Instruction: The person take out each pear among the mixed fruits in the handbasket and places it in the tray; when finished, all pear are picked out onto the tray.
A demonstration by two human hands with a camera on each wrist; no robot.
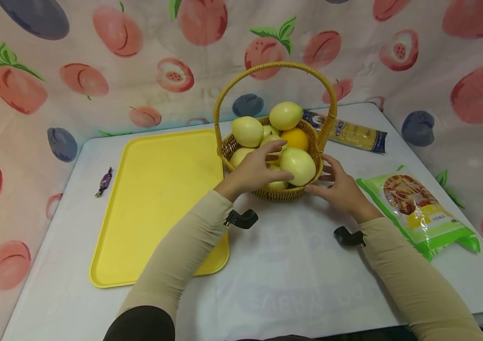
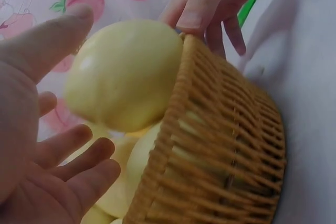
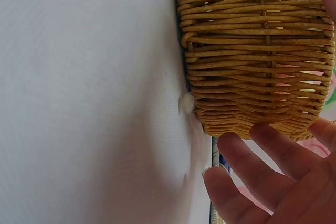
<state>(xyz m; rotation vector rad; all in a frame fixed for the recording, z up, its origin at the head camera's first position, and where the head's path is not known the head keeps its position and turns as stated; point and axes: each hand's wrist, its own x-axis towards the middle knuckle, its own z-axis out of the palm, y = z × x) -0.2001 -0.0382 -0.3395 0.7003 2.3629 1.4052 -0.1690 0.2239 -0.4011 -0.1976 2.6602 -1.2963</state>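
Nearest: two beige sleeves (image 1: 182, 246) reach in over the white table (image 1: 292, 270), each wrist bearing a black device (image 1: 243, 219). Left of the left forearm and partly under it lies a yellow tray (image 1: 160, 189). Outside the right forearm, a green food bag (image 1: 416, 213) lies flat, slanted.

Hands: well separated, one on each side of a large pale fruit (image 1: 298, 166). Right hand (image 1: 343, 192) rests at the right side of the wicker basket (image 1: 281, 195), fingers spread and loosely bent, fingertips at the outer wall. Beyond the tray's left edge, a purple wrapped candy (image 1: 105, 182). Left hand (image 1: 256, 168) is over the basket's near left part, thumb and fingers parted; contact with the large pale fruit cannot be told.

Basket: upright, just beside the tray's right edge, arched handle (image 1: 275, 64) standing. The large pale fruit sits at its near right rim, on top of the load. Further back, an orange fruit (image 1: 296, 139), then a pale green fruit (image 1: 286, 115) at the rear.

Behind the basket, to its right: a yellow-and-blue packet (image 1: 354, 135). Farthest: fruit-print cloth (image 1: 139, 85).
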